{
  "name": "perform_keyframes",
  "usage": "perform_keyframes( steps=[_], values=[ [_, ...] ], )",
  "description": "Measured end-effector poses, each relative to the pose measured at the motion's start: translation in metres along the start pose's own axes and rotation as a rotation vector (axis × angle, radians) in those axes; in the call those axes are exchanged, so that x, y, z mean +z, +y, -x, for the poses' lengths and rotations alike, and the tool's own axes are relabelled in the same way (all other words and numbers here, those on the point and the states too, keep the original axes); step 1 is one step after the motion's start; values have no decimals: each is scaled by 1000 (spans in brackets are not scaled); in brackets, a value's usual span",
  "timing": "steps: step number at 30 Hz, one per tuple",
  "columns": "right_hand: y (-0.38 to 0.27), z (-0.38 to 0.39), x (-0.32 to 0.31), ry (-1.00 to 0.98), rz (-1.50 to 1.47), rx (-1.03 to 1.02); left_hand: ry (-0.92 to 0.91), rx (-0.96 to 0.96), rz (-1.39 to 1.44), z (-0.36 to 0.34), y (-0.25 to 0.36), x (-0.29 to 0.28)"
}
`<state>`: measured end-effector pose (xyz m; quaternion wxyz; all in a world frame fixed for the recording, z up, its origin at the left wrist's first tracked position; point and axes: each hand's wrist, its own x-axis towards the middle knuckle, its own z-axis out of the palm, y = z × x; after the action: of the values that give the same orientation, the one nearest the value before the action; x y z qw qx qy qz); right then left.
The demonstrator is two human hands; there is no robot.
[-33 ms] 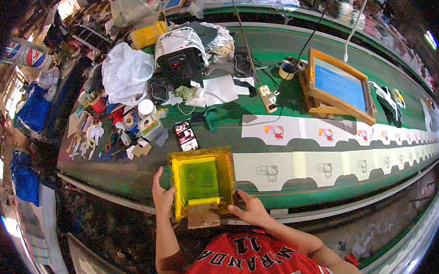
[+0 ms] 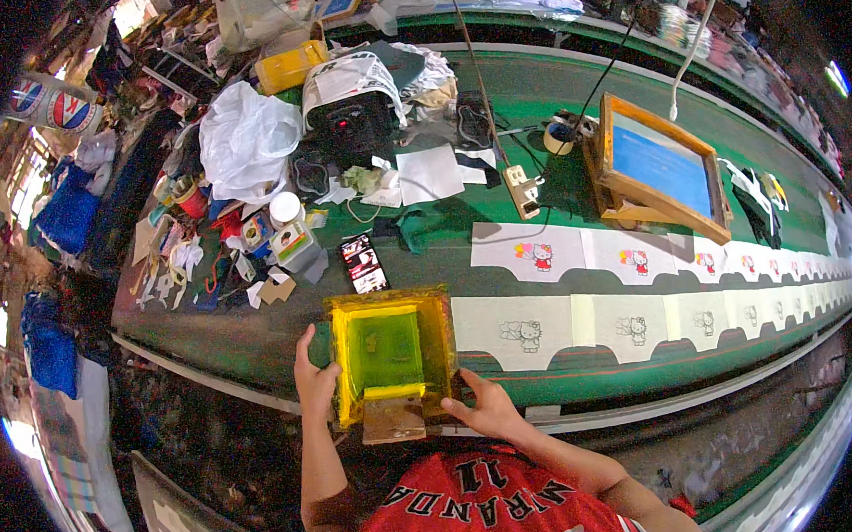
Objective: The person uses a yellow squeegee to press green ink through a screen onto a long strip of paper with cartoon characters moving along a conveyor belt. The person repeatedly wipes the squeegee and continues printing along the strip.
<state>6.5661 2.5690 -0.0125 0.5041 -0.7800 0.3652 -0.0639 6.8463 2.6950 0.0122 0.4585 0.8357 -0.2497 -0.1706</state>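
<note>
A small screen-printing frame [image 2: 441,337], smeared with yellow ink, lies near the front edge of the green table. Its mesh [image 2: 385,350] looks yellow-green. A brown squeegee [image 2: 393,420] rests at the frame's near side, with yellow ink along its far edge. My left hand [image 2: 316,378] is closed on the frame's left side, its thumb toward the rim. At the near right corner, my right hand [image 2: 489,407] grips the frame, thumb on top. The undersides of both grips are hidden.
Fabric pieces with outlined cartoon figures [image 2: 521,333] line the right; behind them runs a row with coloured figures [image 2: 541,257]. A phone [image 2: 363,263] lies beyond the frame. A blue-meshed wooden screen [image 2: 662,169], a power strip [image 2: 521,192], hanging cords and cluttered containers stand farther back.
</note>
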Motion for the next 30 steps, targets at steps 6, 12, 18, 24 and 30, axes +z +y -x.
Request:
perform_keyframes(
  steps=[6, 12, 18, 24, 30],
  values=[
    [0, -7, -28, -41, -112, 55, 22, 132, -2, -8, -1, 29],
    [67, 17, -64, 328, -180, 164, -100, 249, 135, 0, 12, 126],
    [90, 43, -93, 489, -243, 268, -188, 240, 90, 26, 21, 184],
    [94, 55, -99, 449, -227, 284, -208, 243, 60, 34, 19, 197],
    [81, 51, -112, 353, -222, 401, -178, 245, 34, 38, 21, 205]
  ],
)
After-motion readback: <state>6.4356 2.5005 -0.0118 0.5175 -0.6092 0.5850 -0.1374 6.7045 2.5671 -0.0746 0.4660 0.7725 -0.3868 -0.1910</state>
